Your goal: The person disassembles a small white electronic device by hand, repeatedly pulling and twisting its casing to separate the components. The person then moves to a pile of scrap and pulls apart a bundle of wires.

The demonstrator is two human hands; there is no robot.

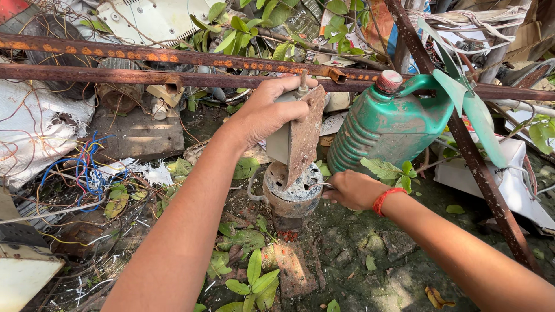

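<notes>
The left hand has its fingers wrapped over the top edge of a flat, rust-pitted steel plate with a grey block behind it, held upright just under the rusty iron bar. The plate's lower corner touches the round, corroded grey metal motor housing standing on the dirt ground. The right hand, with a red thread at the wrist, is clenched against the housing's side, apparently pinching a thin metal piece; which, I cannot tell. Plate and housing look heavy, stiff and rough-edged, probably best gripped by the flat edges. A green ribbed plastic jug stands just beside.
</notes>
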